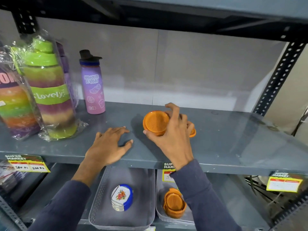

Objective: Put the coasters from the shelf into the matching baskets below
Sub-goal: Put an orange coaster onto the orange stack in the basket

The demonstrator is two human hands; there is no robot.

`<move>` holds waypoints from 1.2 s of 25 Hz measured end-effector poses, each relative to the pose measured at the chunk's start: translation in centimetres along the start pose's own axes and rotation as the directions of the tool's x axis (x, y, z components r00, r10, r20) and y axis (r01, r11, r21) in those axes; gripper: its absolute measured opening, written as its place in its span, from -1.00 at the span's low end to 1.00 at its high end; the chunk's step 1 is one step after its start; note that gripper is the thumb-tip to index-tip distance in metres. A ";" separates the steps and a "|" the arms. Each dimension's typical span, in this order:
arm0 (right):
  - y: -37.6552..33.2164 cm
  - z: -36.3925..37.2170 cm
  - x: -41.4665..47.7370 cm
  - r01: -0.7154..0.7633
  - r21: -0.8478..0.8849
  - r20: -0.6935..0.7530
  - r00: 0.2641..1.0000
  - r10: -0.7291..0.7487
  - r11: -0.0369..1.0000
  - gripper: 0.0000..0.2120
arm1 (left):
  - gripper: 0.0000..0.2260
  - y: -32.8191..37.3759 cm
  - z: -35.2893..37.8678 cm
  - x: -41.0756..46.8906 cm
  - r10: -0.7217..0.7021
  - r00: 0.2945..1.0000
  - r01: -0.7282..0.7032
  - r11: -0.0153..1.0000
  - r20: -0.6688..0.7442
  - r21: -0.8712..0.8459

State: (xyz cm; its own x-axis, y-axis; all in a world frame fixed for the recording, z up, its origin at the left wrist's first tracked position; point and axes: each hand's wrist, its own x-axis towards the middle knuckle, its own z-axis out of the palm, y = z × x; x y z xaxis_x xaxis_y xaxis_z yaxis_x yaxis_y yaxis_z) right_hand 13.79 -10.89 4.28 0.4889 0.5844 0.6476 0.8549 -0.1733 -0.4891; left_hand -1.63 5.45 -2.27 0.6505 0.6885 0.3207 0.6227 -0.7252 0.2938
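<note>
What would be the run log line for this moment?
right hand: gripping orange coasters on shelf | left hand: flat, empty | right basket: next

Even indoor light, soft blur, bowed edges

Shelf right: bare, open passage.
Shelf left: bottles block.
Shelf front edge: open above the baskets.

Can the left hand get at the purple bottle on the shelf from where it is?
Probably yes. The left hand lies flat and empty on the shelf, and nothing stands between it and the purple bottle.
</note>
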 end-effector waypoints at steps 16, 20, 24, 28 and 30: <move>-0.7 -7.0 -12.3 0.097 0.191 -0.127 0.989 -0.074 0.977 -0.20 | -0.54 0.4 -0.4 -0.5 0.014 1.000 -0.014 1.000 -0.005 -0.010; 4.4 -3.1 -20.9 -0.117 0.140 0.168 0.981 0.093 0.983 -0.21 | -0.53 0.5 -0.4 -0.4 0.027 0.999 -0.027 1.000 -0.024 -0.012; 11.2 1.6 -23.3 -0.358 -0.007 0.323 0.883 0.341 0.934 -0.20 | -0.47 0.9 -0.7 -0.3 0.018 0.999 -0.020 0.999 -0.048 -0.025; 16.4 6.3 -22.9 -0.535 -0.093 0.379 0.761 0.527 0.839 -0.16 | -0.46 0.8 -0.7 -0.6 0.017 0.998 -0.019 0.999 -0.061 -0.035; 18.0 8.3 -22.0 -0.577 -0.131 0.391 0.718 0.576 0.807 -0.15 | -0.46 0.7 -0.7 -0.4 0.022 0.998 -0.024 0.999 -0.063 -0.035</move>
State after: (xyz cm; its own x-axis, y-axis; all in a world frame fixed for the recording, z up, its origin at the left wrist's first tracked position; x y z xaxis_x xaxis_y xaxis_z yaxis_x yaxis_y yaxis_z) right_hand 17.00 -20.33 -23.63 0.7758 0.6294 -0.0455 0.4303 -0.5805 -0.6913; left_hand -1.79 4.70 -1.53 0.6353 0.6707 0.3827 0.5913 -0.7413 0.3176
